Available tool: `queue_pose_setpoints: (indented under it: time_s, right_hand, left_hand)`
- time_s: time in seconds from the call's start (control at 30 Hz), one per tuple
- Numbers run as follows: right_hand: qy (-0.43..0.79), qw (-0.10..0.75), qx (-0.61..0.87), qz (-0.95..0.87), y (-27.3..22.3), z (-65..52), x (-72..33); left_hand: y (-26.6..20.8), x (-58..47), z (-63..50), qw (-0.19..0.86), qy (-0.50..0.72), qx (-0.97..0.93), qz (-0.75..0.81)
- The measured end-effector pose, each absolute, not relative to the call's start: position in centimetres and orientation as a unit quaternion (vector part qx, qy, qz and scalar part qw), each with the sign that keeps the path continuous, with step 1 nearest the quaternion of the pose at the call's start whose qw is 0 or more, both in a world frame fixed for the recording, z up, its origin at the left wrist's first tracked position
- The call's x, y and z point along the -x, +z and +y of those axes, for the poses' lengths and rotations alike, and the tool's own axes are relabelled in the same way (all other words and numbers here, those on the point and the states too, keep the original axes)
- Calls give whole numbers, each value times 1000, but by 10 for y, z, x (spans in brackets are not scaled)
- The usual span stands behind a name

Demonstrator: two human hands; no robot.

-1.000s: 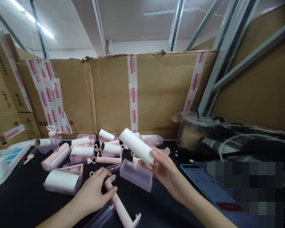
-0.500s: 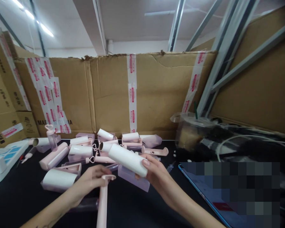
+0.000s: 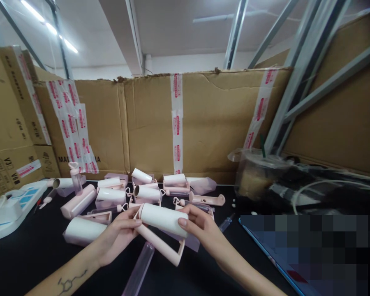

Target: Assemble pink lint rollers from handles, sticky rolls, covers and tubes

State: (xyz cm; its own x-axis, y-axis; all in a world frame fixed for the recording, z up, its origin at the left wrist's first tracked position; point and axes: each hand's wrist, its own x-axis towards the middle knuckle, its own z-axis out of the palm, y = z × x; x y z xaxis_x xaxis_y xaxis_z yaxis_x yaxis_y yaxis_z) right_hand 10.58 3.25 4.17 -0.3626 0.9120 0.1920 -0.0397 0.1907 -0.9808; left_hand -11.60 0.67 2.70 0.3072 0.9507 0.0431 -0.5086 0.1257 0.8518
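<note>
My left hand (image 3: 119, 236) grips one end of a pale pink lint roller holder (image 3: 160, 245), a bar with a short upright arm at its far end. My right hand (image 3: 200, 228) pinches the right end of a white adhesive paper roll (image 3: 163, 219) between thumb and fingers. The roll lies just above the holder's bar, its left end against the holder's arm by my left fingers. From below the bar a clear pinkish tube (image 3: 140, 267) runs toward me; whether it joins the holder I cannot tell.
Several white rolls (image 3: 111, 194), pink holders (image 3: 207, 200) and translucent covers lie scattered behind my hands on the black table. A power strip (image 3: 21, 205) is at left. At right are a lidded drink cup (image 3: 249, 181) and a blue-edged tablet (image 3: 265, 257). Cardboard (image 3: 148, 123) walls the back.
My left hand has turned the holder from upright to slanting rightward and raised it. My right hand has brought the paper roll down and left against it. The view has shifted slightly.
</note>
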Motion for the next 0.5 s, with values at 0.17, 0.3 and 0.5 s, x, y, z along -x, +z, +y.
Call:
queue_pose_setpoints:
  time_s: [0.17,0.3,0.5]
  right_hand:
    - [543,426,339,-640,34,36,-105]
    - [547,406,329,-654,34,34,-103]
    - [534,403,331,-666,37,30,-102]
  left_hand:
    - [24,113,5,705,524,-401,259]
    - [23,113,4,709,518,-398,265]
    - [20,112,5,689,562,-377,260]
